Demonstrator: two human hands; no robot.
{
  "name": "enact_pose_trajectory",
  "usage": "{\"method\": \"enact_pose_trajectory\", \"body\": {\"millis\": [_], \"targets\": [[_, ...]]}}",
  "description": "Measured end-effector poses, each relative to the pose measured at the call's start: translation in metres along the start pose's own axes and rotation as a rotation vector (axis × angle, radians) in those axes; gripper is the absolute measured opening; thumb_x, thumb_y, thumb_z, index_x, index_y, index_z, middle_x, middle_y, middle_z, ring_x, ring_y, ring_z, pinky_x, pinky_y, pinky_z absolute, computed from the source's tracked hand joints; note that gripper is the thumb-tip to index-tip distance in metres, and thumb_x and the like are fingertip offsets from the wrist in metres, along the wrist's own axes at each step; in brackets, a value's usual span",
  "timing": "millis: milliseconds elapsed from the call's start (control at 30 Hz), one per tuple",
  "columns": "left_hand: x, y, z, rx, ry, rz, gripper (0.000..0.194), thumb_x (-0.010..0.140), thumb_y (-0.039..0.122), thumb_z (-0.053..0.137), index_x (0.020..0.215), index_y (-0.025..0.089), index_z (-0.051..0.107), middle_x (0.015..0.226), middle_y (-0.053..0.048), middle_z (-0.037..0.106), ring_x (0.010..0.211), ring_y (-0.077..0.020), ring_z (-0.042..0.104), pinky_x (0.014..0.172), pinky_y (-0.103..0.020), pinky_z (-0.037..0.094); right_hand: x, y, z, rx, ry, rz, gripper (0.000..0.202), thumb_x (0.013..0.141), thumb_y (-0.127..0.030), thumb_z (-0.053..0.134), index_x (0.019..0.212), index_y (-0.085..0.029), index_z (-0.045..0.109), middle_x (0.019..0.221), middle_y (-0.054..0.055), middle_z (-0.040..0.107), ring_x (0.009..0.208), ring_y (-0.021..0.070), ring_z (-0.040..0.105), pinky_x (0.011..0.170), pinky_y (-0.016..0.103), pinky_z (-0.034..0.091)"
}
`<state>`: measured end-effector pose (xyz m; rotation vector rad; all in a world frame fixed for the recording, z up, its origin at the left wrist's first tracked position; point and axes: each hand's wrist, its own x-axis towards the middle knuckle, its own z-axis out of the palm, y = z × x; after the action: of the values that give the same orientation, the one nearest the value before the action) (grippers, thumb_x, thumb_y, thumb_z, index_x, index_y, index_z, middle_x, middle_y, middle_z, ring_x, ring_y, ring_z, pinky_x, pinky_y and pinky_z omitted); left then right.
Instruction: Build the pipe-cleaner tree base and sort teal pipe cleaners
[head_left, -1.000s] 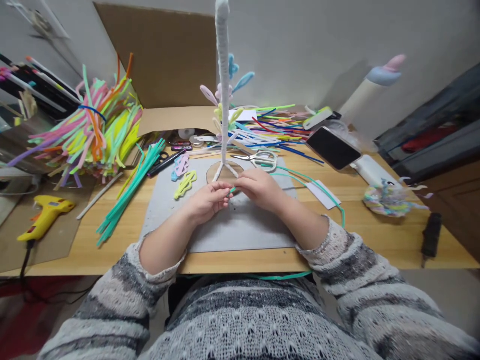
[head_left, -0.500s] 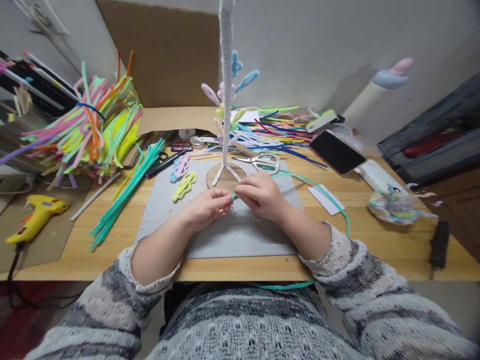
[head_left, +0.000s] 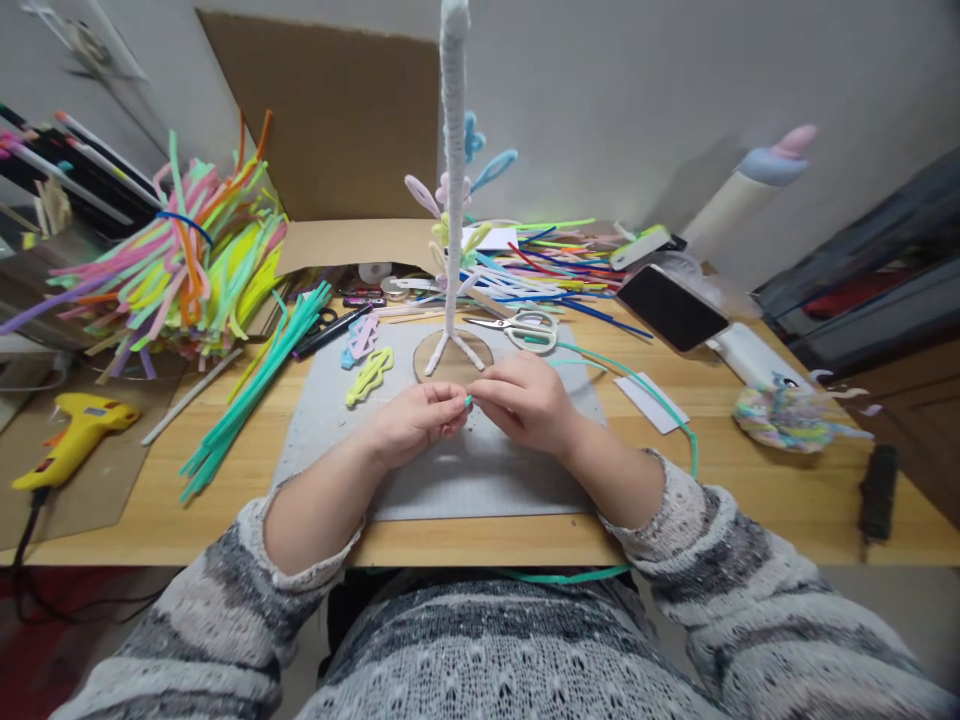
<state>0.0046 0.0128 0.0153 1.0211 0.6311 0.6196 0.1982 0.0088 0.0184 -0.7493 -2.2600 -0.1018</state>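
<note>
My left hand and my right hand meet over the grey mat, fingertips pinched together. Between them shows a small bit of green pipe cleaner; the fingers hide most of it. A long green strand runs from near my right hand across the table to the right. Just beyond my hands rises a white wrapped stem, its forked feet on a round cardboard base. Pastel loops and flowers show behind the stem. Scissors lie beyond my right hand.
Left of the mat lie green pipe cleaners, a yellow glue gun and a big bundle of coloured strips. Folded yellow shapes rest on the mat. A phone and a black-handled tool are at right.
Both hands stay pinched at the same spot, with slight finger movement; less of the green piece shows between them. The view has shifted slightly.
</note>
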Motion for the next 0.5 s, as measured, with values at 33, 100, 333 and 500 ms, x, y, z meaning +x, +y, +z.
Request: {"method": "enact_pose_trajectory", "body": {"millis": [33, 100, 333, 500], "targets": [[0.000, -0.001, 0.000, 0.007, 0.006, 0.015, 0.033, 0.072, 0.040, 0.072, 0.071, 0.012, 0.054, 0.061, 0.003, 0.047, 0.056, -0.0071, 0.039, 0.055, -0.020, 0.030, 0.000, -0.001, 0.000, 0.008, 0.004, 0.009, 0.015, 0.089, -0.022, 0.050, 0.090, -0.019, 0.064, 0.077, 0.004, 0.064, 0.072, 0.0144, 0.055, 0.066, 0.029, 0.036], [0.001, -0.002, 0.001, 0.025, 0.026, 0.051, 0.034, 0.071, 0.041, 0.072, 0.071, 0.013, 0.054, 0.060, 0.003, 0.048, 0.056, -0.0072, 0.040, 0.055, -0.020, 0.031, 0.000, -0.005, 0.000, 0.019, 0.022, 0.033, 0.015, 0.089, -0.021, 0.049, 0.090, -0.018, 0.064, 0.076, 0.005, 0.063, 0.071, 0.0146, 0.055, 0.065, 0.028, 0.037], [0.002, -0.001, 0.008, 0.112, 0.214, 0.345, 0.032, 0.061, 0.033, 0.081, 0.076, 0.016, 0.059, 0.070, 0.002, 0.057, 0.060, -0.0070, 0.047, 0.058, -0.019, 0.038, 0.000, -0.018, 0.002, 0.099, 0.060, 0.113, 0.015, 0.089, -0.021, 0.048, 0.090, -0.017, 0.062, 0.072, 0.004, 0.064, 0.064, 0.0128, 0.056, 0.061, 0.025, 0.041], [-0.001, 0.001, 0.009, 0.308, 0.298, 0.469, 0.021, 0.066, 0.033, 0.077, 0.075, 0.016, 0.068, 0.074, -0.002, 0.061, 0.068, -0.0118, 0.054, 0.062, -0.023, 0.043, 0.002, -0.023, 0.002, 0.148, 0.114, 0.235, 0.014, 0.088, -0.024, 0.052, 0.082, -0.016, 0.062, 0.065, 0.002, 0.063, 0.056, 0.0103, 0.053, 0.056, 0.023, 0.039]]}}
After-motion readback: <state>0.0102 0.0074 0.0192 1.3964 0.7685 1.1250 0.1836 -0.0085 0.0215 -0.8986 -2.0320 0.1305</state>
